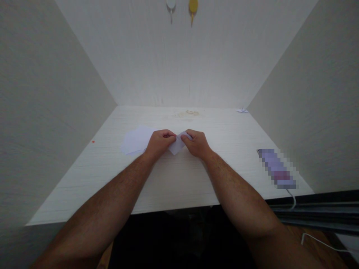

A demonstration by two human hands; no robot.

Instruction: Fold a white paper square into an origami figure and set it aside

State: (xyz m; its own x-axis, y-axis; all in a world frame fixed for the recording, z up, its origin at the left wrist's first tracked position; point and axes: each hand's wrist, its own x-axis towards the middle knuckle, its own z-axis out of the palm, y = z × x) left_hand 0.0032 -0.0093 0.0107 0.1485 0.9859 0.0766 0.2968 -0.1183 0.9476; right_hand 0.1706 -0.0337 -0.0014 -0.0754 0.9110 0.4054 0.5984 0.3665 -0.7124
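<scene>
A small piece of folded white paper [176, 147] is held between my two hands above the middle of the white desk [174, 183]. My left hand [162, 141] pinches its left corner between thumb and fingers. On the other side, my right hand [197, 142] grips the right edge, thumb lying on top and fingers behind. The lower corner of the paper points toward me. Beside my left hand, several loose white sheets [134, 141] lie on the desk, partly covered by that hand and wrist.
A small folded white paper shape [242, 110] sits in the back right corner. At the right lies a blurred-out phone-like device [276, 168] with a white cable [294, 201]. A tiny orange bit [93, 141] is at the left edge. Walls enclose three sides; two hooks [193, 6] hang behind.
</scene>
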